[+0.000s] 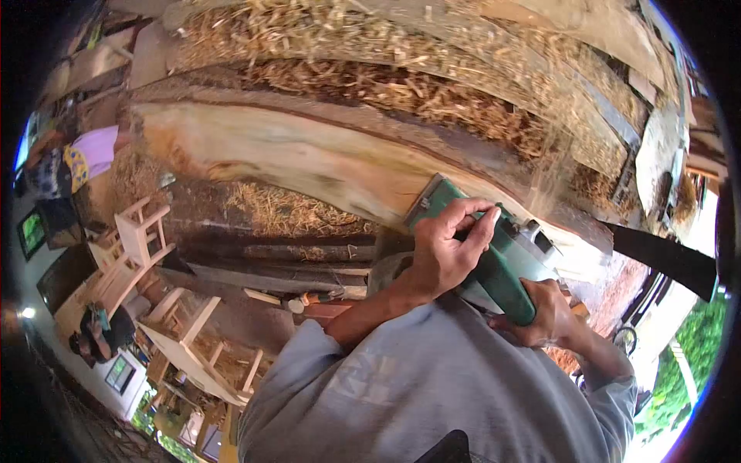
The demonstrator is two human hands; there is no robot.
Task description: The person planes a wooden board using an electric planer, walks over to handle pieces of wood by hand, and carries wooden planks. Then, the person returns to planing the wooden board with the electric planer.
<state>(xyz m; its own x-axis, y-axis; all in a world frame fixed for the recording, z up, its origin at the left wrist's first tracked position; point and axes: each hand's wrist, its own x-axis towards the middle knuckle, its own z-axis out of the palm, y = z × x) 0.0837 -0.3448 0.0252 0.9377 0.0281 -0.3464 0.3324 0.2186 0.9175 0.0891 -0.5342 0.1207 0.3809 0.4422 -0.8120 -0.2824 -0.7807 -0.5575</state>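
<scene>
A green power planer [494, 266] rests on a long pale board [301, 158] with rough bark-like edges. My left hand [454, 245] is closed over the front part of the planer, thumb and fingers curled together at its top. Around the rear handle, near my shirt, my right hand [540, 312] is wrapped. Behind the planer, to the right, the board's surface is bright, and blurred shavings [552, 174] hang in the air above it. The underside of the planer is hidden.
Shavings [309, 31] lie thick over planks beyond the board. Wooden stools or frames [189, 355] stand at the lower left. A person in dark clothing [116, 328] is at the far left, apart from my hands. A dark flat strip [664, 258] juts out at the right.
</scene>
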